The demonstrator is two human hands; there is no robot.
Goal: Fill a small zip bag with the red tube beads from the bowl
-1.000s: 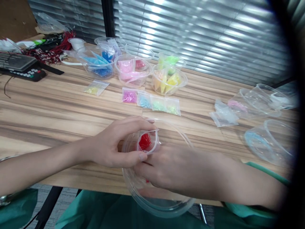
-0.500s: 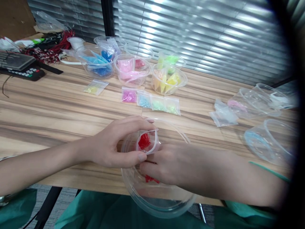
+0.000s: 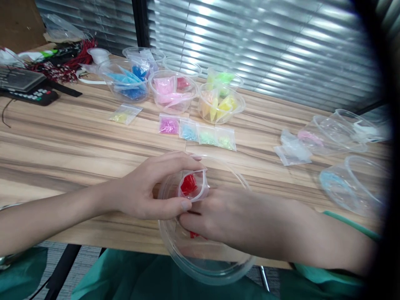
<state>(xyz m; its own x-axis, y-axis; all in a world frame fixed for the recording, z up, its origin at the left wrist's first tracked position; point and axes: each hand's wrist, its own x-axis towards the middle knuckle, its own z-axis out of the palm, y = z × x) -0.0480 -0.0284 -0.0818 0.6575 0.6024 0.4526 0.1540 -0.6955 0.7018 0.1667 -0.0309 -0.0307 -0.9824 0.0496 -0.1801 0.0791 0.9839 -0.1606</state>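
Note:
My left hand (image 3: 150, 187) pinches a small clear zip bag (image 3: 203, 191) between thumb and fingers, its mouth spread toward me. Red pieces (image 3: 188, 184) sit inside that bag. Below it stands a round clear plastic bowl (image 3: 215, 278) at the table's front edge. My right hand (image 3: 218, 214) reaches down into this bowl, close beside the bag, with curled fingers whose tips are hidden. A few more red bits (image 3: 194, 235) show in the bowl under those fingers.
Behind are clear tubs of blue bags (image 3: 128, 85), pink bags (image 3: 167, 89) and yellow bags (image 3: 223, 104). Several filled zip bags (image 3: 189, 132) lie before them. Clear tubs (image 3: 340, 183) stand at right, near empty bags (image 3: 292, 150). A remote (image 3: 37, 95) and red wires (image 3: 84, 54) lie left.
My right hand has shifted slightly left and down in the bowl, covering more of the red bits there. My left hand keeps the bag nearly still.

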